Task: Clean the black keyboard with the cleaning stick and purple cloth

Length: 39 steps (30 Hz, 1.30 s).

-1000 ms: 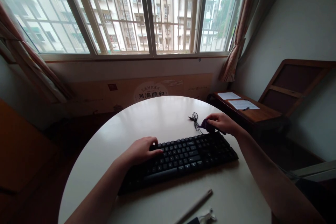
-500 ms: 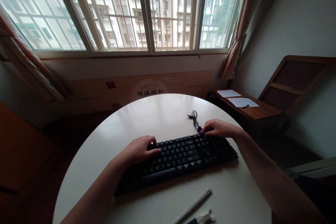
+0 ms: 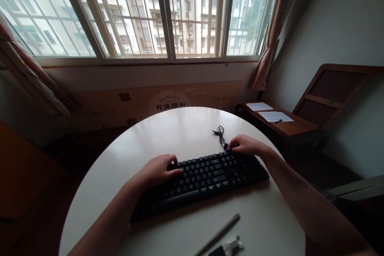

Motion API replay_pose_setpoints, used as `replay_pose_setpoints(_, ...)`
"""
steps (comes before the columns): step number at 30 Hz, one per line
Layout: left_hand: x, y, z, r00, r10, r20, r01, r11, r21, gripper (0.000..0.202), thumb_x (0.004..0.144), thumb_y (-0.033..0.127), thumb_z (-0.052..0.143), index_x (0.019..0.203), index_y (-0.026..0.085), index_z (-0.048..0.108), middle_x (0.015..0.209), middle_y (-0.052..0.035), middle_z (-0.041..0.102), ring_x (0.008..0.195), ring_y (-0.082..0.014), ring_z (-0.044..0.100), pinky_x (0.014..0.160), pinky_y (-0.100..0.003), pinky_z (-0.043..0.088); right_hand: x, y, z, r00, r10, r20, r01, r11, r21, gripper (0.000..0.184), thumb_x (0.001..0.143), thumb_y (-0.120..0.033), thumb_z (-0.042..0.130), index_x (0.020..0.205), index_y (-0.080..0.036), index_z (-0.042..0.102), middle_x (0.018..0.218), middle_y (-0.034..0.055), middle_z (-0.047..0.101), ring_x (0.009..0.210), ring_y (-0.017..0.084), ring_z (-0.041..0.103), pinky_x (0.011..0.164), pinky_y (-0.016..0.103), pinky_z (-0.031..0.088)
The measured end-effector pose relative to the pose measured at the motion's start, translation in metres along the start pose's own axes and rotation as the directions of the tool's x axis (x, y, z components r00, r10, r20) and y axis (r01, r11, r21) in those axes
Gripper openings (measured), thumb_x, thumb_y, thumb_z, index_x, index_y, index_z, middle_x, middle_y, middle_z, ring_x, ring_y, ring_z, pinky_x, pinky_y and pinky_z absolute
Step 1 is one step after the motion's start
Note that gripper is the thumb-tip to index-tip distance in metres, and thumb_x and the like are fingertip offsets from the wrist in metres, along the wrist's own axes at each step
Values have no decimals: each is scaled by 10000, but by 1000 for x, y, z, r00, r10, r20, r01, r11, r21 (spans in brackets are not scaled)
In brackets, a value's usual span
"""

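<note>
Left hand (image 3: 159,170) lies half-curled on the left end of the black keyboard (image 3: 207,178), mid-frame; whether it grips cannot be told. Right hand (image 3: 248,146) pinches a small purple object (image 3: 227,147) at the keyboard's upper right corner, beside a coiled cable (image 3: 220,134). White tabletop (image 3: 180,128) stretches above; its round edge curves close at the right.

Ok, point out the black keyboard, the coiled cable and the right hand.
black keyboard (image 3: 207,176), head view, on its middle keys.
coiled cable (image 3: 220,134), head view, on the loops.
right hand (image 3: 245,146), head view, on the back of the hand.
</note>
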<state>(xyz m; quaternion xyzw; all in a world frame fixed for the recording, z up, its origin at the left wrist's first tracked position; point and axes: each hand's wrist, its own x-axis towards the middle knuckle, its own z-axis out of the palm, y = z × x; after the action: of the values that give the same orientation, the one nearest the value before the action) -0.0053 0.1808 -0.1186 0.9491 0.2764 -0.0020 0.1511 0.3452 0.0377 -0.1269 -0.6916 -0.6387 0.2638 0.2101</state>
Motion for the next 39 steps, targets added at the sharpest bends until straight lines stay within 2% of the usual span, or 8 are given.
replay_pose_setpoints(4,0,1,-1,1000,-9,4,9,1000,0,460,823,641,500,979,227,630,1004,-62,678,903,-259,617,714,-308,441,0,1,0,1000,5,-22,-5,1000,-2,254,746,-268,595,907,-174,767,894,33,749,839,210,674,733,249,475)
replay_pose_setpoints(10,0,0,0,1000,-11,2,11,1000,-5,471,813,647,498,993,235,639,1021,-61,683,910,-263,621,713,-307,444,-6,2,-7,996,-24,86,17,997,75,327,726,-325,665,999,-169,754,973,42,746,938,231,666,810,255,479)
replay_pose_setpoints(17,1,-1,1,1000,-4,0,4,1000,-5,466,813,649,496,971,236,640,998,-63,684,906,-265,622,706,-309,444,-1,5,-5,998,17,62,-22,997,76,271,739,-304,642,943,-175,765,917,34,750,886,222,672,774,253,479)
replay_pose_setpoints(23,0,2,-1,1000,-12,-2,11,1000,-12,482,806,659,489,980,237,645,1016,-69,684,915,-271,622,710,-311,445,-2,4,-1,1000,25,12,-26,996,81,291,792,-354,604,955,-162,748,932,43,743,880,221,662,752,256,479)
replay_pose_setpoints(27,0,1,-1,1000,-13,3,13,1000,-13,483,809,659,489,979,235,643,1021,-71,680,919,-269,619,716,-311,448,-5,-2,-1,998,-37,45,35,998,57,326,825,-395,580,1000,-169,736,990,49,730,937,231,648,812,271,479)
replay_pose_setpoints(32,-1,1,-1,1000,-9,4,10,1000,-19,461,815,641,492,970,232,639,1015,-75,678,921,-274,618,714,-314,446,-6,-7,-4,982,-151,116,150,988,20,354,816,-365,599,1092,-183,725,1117,60,684,1042,229,616,939,278,446)
replay_pose_setpoints(39,0,2,-1,1000,-10,3,10,1000,-22,473,811,651,496,978,232,639,1024,-78,678,917,-276,620,713,-315,447,-4,-5,-2,998,-43,48,44,999,-10,279,752,-356,655,946,-181,752,964,51,723,921,228,645,795,264,481)
